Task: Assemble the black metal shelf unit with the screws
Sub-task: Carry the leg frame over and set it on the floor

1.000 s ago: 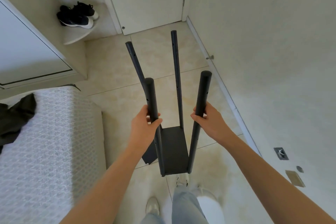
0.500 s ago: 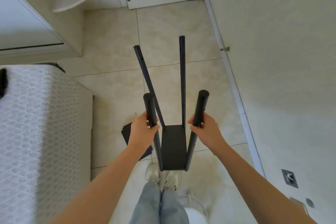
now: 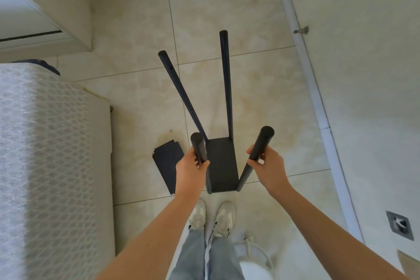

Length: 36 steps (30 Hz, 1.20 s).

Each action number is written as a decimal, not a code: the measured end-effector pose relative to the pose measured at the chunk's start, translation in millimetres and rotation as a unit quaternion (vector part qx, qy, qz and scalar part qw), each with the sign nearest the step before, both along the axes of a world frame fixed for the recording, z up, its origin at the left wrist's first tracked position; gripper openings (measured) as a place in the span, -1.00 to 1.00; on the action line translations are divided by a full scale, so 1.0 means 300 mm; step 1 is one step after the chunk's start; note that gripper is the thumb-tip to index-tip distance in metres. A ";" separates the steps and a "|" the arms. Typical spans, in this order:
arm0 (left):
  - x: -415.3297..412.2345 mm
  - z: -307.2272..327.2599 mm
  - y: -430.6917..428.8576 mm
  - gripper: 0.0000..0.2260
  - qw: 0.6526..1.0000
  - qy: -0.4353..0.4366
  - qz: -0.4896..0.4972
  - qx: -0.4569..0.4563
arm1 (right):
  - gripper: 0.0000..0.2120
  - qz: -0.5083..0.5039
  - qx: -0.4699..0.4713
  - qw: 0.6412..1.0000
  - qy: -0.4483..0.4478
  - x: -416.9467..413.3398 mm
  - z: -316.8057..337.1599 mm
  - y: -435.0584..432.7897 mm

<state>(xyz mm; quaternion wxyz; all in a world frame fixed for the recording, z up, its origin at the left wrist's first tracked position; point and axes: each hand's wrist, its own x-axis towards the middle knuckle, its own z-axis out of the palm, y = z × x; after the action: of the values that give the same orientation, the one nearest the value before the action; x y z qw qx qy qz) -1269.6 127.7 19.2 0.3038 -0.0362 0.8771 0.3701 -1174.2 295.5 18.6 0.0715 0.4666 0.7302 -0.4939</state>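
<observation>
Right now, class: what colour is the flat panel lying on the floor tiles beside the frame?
Black, matching the frame. The head view shows the flat panel clearly.

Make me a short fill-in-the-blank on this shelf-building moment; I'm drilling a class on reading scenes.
1. Each hand grips one of the two near black ____.
2. The left hand and right hand steady a frame that has ____ upright poles.
3. A stack of loose black panels lies on the floor to the frame's ____.
4. The shoes on the person's feet are ____.

Missing words: poles; four; left; white
</observation>
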 end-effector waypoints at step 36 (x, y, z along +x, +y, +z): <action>0.302 -0.235 -0.127 -0.66 0.993 -0.036 -0.089 0.067 | -0.64 -0.057 -0.007 0.996 0.068 0.316 -0.277 -0.088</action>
<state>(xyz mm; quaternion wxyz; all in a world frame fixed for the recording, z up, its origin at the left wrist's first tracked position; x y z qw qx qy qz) -1179.1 89.6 -51.1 0.3690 0.0492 0.8383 0.3984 -1079.5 269.2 -64.6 -0.0031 0.4725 0.7020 -0.5328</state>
